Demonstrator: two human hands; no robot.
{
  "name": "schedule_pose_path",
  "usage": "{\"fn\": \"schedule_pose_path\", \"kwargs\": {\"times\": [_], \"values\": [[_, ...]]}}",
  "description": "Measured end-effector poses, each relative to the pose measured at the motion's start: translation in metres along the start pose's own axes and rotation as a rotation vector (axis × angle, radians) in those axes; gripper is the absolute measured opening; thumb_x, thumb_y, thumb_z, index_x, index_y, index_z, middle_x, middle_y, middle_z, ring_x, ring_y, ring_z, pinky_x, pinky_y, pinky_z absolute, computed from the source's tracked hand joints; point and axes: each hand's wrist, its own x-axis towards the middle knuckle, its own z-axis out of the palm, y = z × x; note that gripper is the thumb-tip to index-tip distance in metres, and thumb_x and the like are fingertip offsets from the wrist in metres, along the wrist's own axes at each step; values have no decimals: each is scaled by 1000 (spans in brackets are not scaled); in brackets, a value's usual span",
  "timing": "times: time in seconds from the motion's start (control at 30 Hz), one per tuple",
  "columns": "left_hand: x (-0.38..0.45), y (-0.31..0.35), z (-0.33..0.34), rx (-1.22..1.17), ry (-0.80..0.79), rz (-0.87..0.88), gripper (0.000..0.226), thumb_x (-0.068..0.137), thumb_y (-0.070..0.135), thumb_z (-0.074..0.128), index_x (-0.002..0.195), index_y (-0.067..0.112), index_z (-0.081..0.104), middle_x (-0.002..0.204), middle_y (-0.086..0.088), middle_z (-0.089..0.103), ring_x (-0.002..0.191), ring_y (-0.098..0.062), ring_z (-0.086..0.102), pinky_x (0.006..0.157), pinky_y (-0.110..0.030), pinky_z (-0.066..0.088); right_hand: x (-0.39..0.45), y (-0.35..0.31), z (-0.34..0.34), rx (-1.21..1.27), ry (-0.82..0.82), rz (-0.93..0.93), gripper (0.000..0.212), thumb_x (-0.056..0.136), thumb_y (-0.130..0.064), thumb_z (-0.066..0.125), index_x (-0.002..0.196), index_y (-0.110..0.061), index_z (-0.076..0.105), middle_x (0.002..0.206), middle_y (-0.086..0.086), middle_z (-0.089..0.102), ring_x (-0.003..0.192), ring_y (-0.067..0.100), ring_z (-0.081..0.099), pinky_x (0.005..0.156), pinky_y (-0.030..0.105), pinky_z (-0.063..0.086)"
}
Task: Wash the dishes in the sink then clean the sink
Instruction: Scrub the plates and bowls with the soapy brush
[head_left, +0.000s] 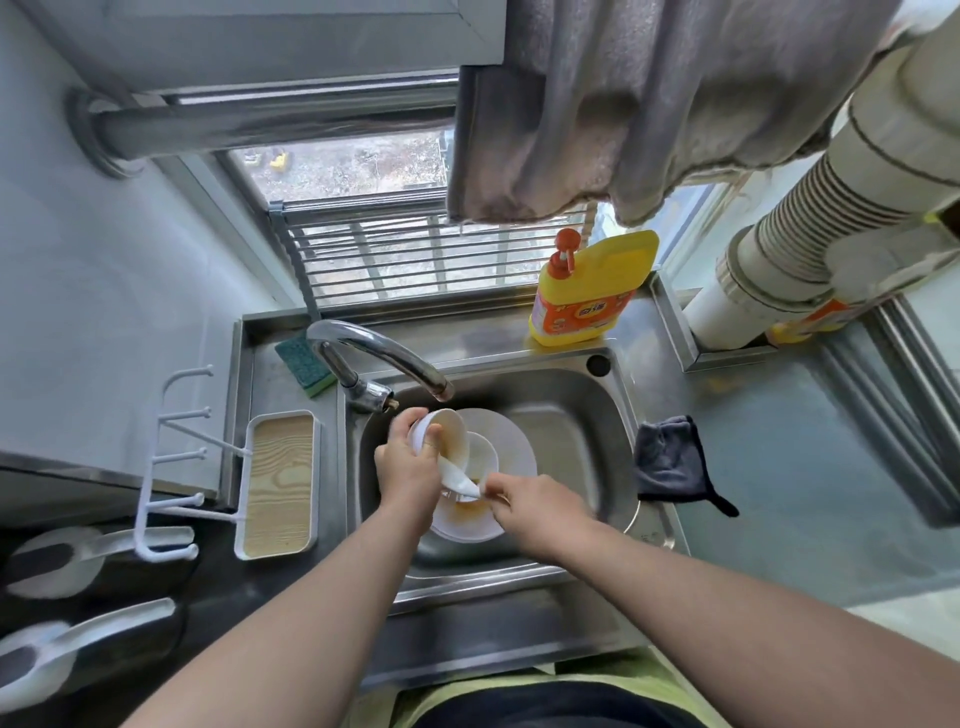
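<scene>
— What are the hands doing?

— The left hand (408, 462) grips a small white bowl (441, 434), tilted on its side, with the thumb hooked inside the brown-stained rim. The right hand (535, 506) pinches a white spoon (460, 480) near its end; the picture is smeared there, so the exact hold is probably a fingertip pinch, no more can be said.

— And where are the dishes?

— Both hands hang over the steel sink (587, 415). Beneath them lies a white plate (511, 441) with a smaller bowl (483, 457) on it, and a lower dish (467, 522) smeared with orange sauce.

— What stands around the basin?

— The curved tap (379, 345) ends just above the tilted bowl. A green sponge (304, 364) lies behind the tap on the worktop (779, 441). A yellow detergent bottle (592, 291) stands at the back ledge, and a dark cloth (672, 462) lies just right of the basin. Left of the sink sits a wood-grain tray (278, 483) with a white hook rack (171, 457) beside it.
</scene>
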Motion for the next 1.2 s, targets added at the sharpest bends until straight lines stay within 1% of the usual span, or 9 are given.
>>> {"fn": "schedule_pose_path", "kwargs": {"times": [0.1, 0.2, 0.3, 0.37, 0.57, 0.77, 0.97, 1.07, 1.2], "values": [[-4, 5, -10, 34, -157, -118, 12, 100, 42, 65, 109, 44, 56, 115, -4, 60, 98, -30, 64, 66, -53, 65, 2, 12, -10, -225, 60, 25, 31, 104, -20, 42, 125, -40, 51, 91, 8, 59, 82, 36, 57, 57, 34, 37], [0, 16, -12, 32, -292, -222, 35, 91, 11, 67, 110, 41, 61, 115, -2, 62, 101, -35, 64, 63, -50, 65, 5, 12, -13, -264, 99, 12, 35, 102, -17, 45, 128, -40, 52, 91, 5, 60, 81, 36, 57, 56, 34, 38], [3, 23, -13, -66, -295, -289, 66, 81, -10, 51, 119, 42, 64, 120, -2, 62, 105, -35, 63, 68, -49, 64, 5, 3, -5, 317, 46, 138, 26, 102, -37, 53, 124, -39, 67, 104, -6, 71, 94, 24, 66, 72, 30, 49], [6, 20, -14, -124, -275, -338, 72, 83, -15, 43, 119, 42, 67, 121, -3, 62, 107, -37, 62, 65, -51, 64, 1, 2, 2, 625, -25, 176, 23, 99, -34, 60, 119, -35, 72, 91, -13, 67, 67, 12, 61, 61, 22, 50], [1, 19, -12, -105, -291, -398, 59, 84, -15, 55, 126, 26, 50, 122, -10, 50, 107, -37, 59, 69, -55, 65, 8, 15, -22, -232, 111, 21, 47, 99, -12, 48, 130, -47, 53, 105, 5, 66, 98, 35, 65, 65, 38, 44], [3, 17, -3, -255, -97, -416, 47, 89, -10, 49, 109, 32, 59, 117, -9, 59, 104, -40, 59, 68, -64, 62, 6, 5, -6, 287, -50, 96, 31, 103, -38, 54, 132, -41, 64, 131, -3, 69, 120, 27, 63, 93, 34, 51], [-1, 21, 0, -216, -279, -371, 75, 82, -26, 46, 121, 36, 61, 125, -8, 62, 113, -34, 62, 78, -56, 64, 12, 15, -19, -173, 138, 46, 46, 99, -11, 46, 132, -43, 53, 106, 6, 69, 90, 34, 65, 65, 36, 45], [5, 26, 0, -232, -286, -333, 87, 84, -25, 41, 144, 36, 53, 124, -7, 66, 111, -30, 66, 93, -55, 60, 14, 13, -12, 71, 123, 111, 30, 104, -25, 45, 127, -39, 58, 111, 5, 71, 98, 34, 66, 71, 36, 48], [9, 29, -2, -136, -202, -250, 78, 89, -12, 52, 145, 42, 47, 112, -13, 69, 102, -32, 69, 81, -53, 64, 16, 15, -6, 658, 14, 278, 25, 98, -29, 57, 115, -34, 74, 119, -6, 73, 111, 22, 65, 93, 34, 53]]}}
